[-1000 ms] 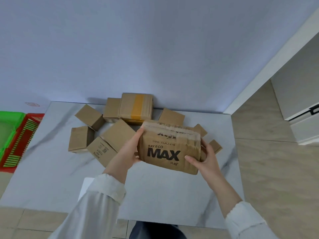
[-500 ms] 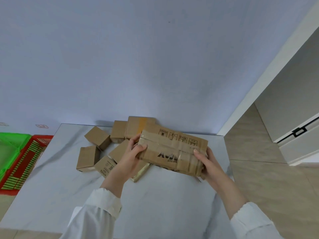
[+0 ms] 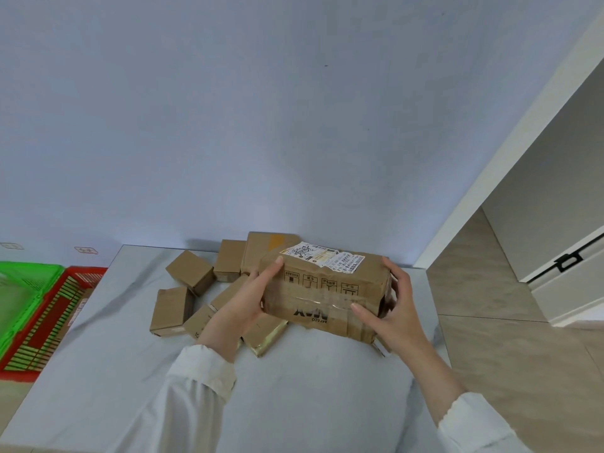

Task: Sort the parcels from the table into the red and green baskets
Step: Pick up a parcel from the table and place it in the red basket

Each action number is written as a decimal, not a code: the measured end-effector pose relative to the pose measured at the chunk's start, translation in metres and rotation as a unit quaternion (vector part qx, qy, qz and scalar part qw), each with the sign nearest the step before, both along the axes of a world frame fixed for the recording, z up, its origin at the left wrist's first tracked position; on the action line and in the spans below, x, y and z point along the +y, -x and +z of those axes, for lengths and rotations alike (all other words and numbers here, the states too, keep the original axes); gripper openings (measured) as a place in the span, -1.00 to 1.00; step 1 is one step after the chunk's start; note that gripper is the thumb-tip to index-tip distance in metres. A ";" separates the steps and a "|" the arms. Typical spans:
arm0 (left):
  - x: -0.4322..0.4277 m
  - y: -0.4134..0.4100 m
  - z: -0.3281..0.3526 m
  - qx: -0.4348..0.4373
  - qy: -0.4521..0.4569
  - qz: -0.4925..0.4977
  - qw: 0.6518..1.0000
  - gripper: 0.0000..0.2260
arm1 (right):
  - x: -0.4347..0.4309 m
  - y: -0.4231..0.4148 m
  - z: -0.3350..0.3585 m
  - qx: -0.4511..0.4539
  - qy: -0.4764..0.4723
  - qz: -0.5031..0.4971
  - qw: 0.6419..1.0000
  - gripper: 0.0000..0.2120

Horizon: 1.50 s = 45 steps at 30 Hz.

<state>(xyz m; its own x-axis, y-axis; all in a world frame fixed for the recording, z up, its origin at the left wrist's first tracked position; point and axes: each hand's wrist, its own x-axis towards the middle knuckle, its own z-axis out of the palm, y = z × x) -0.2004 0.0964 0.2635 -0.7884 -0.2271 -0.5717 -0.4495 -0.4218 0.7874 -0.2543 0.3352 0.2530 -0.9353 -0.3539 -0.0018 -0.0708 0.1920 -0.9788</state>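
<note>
I hold a large taped cardboard parcel [image 3: 323, 292] above the table, its "MAX" print upside down and a white shipping label [image 3: 323, 256] on its top face. My left hand [image 3: 243, 299] grips its left end and my right hand [image 3: 390, 305] grips its right end. Several smaller brown parcels [image 3: 189, 272] lie on the white marble table [image 3: 98, 371] behind and under the held one. The red basket [image 3: 49, 322] and the green basket [image 3: 19, 289] stand side by side off the table's left edge.
A plain wall rises behind the table. To the right there is tiled floor [image 3: 490, 322] and a white cabinet [image 3: 568, 266] with a black handle. A flat parcel [image 3: 266, 333] lies just below my left hand.
Both hands have turned the large parcel over, away from me: the "MAX" face rolled down to the front and inverted, and the face with the shipping label came up on top.
</note>
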 end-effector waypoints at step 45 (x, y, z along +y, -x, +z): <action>0.018 0.003 0.000 0.053 0.021 -0.071 0.996 0.04 | -0.046 -0.008 0.016 -0.324 0.244 -0.197 0.893 -0.56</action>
<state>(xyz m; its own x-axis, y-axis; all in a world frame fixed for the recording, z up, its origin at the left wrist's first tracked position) -0.2033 0.1141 0.2639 -0.8692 -0.1320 -0.4765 -0.4160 -0.3256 0.8491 -0.2464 0.2890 0.2688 -0.8463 -0.1032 -0.5226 0.5187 -0.3829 -0.7644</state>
